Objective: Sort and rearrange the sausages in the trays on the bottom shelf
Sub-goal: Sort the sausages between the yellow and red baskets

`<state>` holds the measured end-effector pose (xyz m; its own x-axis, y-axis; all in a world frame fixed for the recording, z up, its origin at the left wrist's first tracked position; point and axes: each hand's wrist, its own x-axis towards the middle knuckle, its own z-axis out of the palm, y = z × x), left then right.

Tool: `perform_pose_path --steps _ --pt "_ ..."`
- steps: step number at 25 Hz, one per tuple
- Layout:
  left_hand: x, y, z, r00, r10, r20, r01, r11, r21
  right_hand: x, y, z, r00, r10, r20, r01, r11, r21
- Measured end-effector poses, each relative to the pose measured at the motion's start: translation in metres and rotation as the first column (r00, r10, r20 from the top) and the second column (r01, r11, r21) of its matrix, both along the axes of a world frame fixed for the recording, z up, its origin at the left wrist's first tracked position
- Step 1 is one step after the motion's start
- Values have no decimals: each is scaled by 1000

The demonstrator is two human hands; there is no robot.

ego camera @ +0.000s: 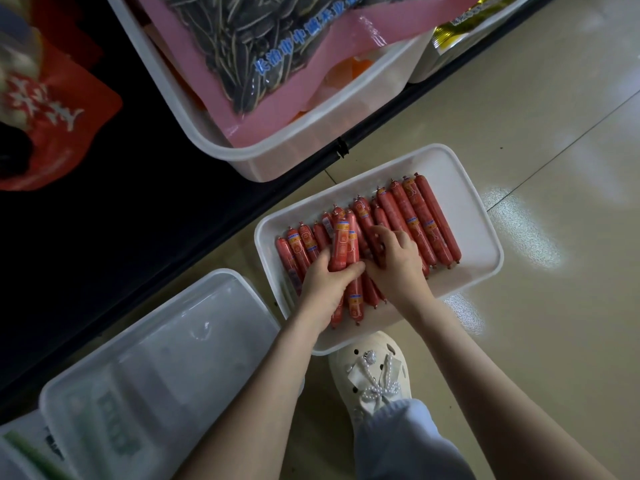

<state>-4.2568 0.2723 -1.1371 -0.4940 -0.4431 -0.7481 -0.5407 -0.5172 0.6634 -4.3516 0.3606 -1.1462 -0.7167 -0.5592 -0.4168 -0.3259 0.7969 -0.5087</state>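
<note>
A white tray [460,202] lies on the tiled floor, filled with several red wrapped sausages [415,216] lined up side by side. My left hand [325,285] grips a small bunch of sausages [341,251] near the tray's left end, thumb curled across them. My right hand [394,261] rests on the middle of the row, fingers curled over the sausages there; what lies under the palm is hidden.
An upturned clear tub [156,358] lies on the floor at the lower left. On the dark bottom shelf stands a clear bin [277,157] with a pink bag of sunflower seeds [263,57]. A red packet [52,109] sits at far left. My white shoe [374,372] touches the tray's near edge.
</note>
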Motion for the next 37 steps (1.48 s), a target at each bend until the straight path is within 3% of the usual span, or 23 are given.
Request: perform_pose_path --steps 5,9,12,18,21,23,26,29,34,37 --pt "18 -10 -3 991 118 61 -123 989 76 10 -6 5 995 91 -41 -86 991 105" --pt "19 -18 -2 973 224 54 -230 958 171 -8 0 11 989 -88 -119 105 984 147" --pt "10 -12 -1 964 261 50 -266 947 178 -23 2 10 993 -115 -3 112 961 252" --pt "1 -1 -11 952 283 113 -299 942 156 -14 -1 10 967 -173 189 166 985 50" --pt "1 0 -13 937 322 133 -340 929 144 -17 -1 14 944 -169 283 157 985 67" --pt "3 -2 -13 932 341 123 -359 917 174 -19 -1 16 885 -223 408 212 975 72" --pt "6 -4 -10 944 315 101 -329 920 211 -21 -2 22 727 -327 603 355 932 77" --pt "4 -4 -10 961 260 89 -272 947 173 -20 -4 24 581 -327 746 404 911 85" --pt "3 -4 -4 974 222 46 -226 955 190 -12 -2 27 406 -297 864 526 850 45" --pt "6 -7 4 985 170 15 -170 970 173 -11 3 35 377 -233 897 539 842 -8"
